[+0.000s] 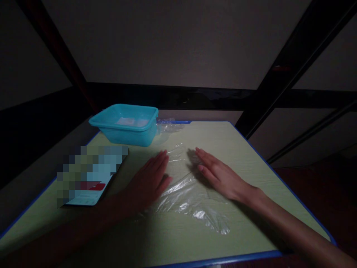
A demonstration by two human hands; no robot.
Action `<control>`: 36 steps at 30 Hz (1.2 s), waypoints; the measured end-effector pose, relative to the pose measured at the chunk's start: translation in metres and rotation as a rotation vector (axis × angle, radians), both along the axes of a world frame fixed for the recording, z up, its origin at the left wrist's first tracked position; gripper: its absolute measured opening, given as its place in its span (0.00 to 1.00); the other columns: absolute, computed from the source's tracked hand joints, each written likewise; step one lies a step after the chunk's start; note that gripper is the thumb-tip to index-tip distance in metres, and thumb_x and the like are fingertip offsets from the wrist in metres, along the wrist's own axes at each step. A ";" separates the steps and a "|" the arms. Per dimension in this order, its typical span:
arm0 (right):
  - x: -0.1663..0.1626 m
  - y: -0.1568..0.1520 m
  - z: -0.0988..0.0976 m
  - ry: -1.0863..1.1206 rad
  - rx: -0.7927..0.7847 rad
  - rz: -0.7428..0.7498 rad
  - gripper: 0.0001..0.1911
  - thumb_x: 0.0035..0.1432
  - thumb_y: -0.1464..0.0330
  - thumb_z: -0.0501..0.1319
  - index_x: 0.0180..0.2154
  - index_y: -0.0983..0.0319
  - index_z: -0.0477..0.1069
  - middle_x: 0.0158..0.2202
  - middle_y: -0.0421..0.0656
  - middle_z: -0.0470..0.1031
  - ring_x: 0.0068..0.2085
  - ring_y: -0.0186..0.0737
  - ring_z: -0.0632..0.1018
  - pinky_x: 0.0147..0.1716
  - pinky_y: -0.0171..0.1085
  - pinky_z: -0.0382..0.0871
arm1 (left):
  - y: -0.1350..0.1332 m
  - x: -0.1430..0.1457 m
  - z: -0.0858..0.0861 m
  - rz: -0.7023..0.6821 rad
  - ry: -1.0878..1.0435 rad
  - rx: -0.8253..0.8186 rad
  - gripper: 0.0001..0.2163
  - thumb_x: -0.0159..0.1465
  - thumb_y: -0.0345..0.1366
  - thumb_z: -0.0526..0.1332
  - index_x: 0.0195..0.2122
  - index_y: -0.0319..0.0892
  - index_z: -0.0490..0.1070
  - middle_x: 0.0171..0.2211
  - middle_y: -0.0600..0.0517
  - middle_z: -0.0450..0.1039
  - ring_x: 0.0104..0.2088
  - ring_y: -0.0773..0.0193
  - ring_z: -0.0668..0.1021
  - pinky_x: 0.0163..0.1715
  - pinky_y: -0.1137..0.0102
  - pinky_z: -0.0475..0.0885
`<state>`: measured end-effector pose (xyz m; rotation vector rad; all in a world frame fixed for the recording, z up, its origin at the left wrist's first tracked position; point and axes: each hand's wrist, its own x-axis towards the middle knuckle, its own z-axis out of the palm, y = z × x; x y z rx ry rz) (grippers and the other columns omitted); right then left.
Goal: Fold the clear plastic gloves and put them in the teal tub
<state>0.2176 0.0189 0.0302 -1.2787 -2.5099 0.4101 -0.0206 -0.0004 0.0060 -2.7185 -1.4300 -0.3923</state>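
Note:
A clear, crinkled plastic sheet or bag [186, 197] lies spread on the table between my hands, its lower end bunched and shiny. My left hand [153, 178] is at its left edge, fingers stretched out and palm turned down. On the other side, my right hand [217, 173] hovers or rests near the sheet's right edge, fingers extended and thumb a little apart. Neither hand grips anything. Whether the palms press on the plastic is hard to tell in the dim light.
A turquoise plastic basin [128, 134] with pale items inside stands at the back left. Beside it lies more crumpled clear plastic [171, 126]. A flat device with a lit screen [89, 201], partly blurred out, lies at the left. The pale table [251, 227] has a blue rim.

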 end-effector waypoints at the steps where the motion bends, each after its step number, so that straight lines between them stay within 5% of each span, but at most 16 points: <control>1: 0.001 -0.012 -0.001 -0.072 0.010 0.017 0.35 0.63 0.54 0.41 0.61 0.75 0.50 0.63 0.56 0.48 0.63 0.49 0.53 0.60 0.51 0.49 | 0.000 0.012 0.003 -0.033 -0.011 -0.019 0.24 0.66 0.40 0.46 0.59 0.28 0.53 0.61 0.35 0.52 0.62 0.53 0.55 0.58 0.57 0.58; 6: 0.008 -0.048 -0.023 -0.243 0.049 0.100 0.48 0.55 0.44 0.47 0.61 0.78 0.46 0.62 0.62 0.45 0.63 0.55 0.50 0.58 0.54 0.51 | -0.008 0.068 0.006 -0.189 -0.006 -0.119 0.26 0.66 0.41 0.46 0.60 0.27 0.52 0.63 0.37 0.49 0.63 0.54 0.53 0.60 0.61 0.53; 10: 0.016 -0.051 -0.038 -0.231 0.152 0.074 0.51 0.52 0.43 0.49 0.62 0.75 0.41 0.63 0.60 0.46 0.63 0.55 0.49 0.58 0.55 0.51 | -0.015 0.077 -0.005 -0.221 0.017 -0.147 0.29 0.66 0.45 0.46 0.62 0.29 0.45 0.64 0.40 0.45 0.64 0.57 0.50 0.60 0.63 0.52; 26: 0.020 -0.049 -0.034 -0.248 0.140 0.116 0.51 0.52 0.43 0.49 0.63 0.72 0.37 0.64 0.59 0.42 0.63 0.56 0.50 0.58 0.54 0.52 | -0.037 -0.022 -0.010 -0.111 0.041 -0.169 0.28 0.62 0.40 0.54 0.62 0.40 0.48 0.64 0.44 0.47 0.63 0.53 0.53 0.58 0.56 0.55; 32: 0.025 -0.050 -0.032 -0.248 0.046 0.133 0.53 0.50 0.42 0.51 0.63 0.71 0.35 0.64 0.58 0.38 0.63 0.57 0.47 0.58 0.56 0.49 | -0.045 -0.040 -0.014 -0.098 0.036 -0.139 0.29 0.63 0.44 0.53 0.63 0.41 0.46 0.64 0.43 0.47 0.63 0.51 0.52 0.58 0.54 0.56; 36: 0.036 -0.046 -0.013 -0.206 -0.062 0.227 0.57 0.45 0.41 0.55 0.63 0.68 0.33 0.65 0.56 0.34 0.63 0.59 0.45 0.58 0.58 0.49 | -0.046 -0.044 -0.010 -0.096 0.003 -0.166 0.33 0.62 0.45 0.54 0.64 0.40 0.42 0.64 0.40 0.43 0.63 0.49 0.51 0.57 0.53 0.56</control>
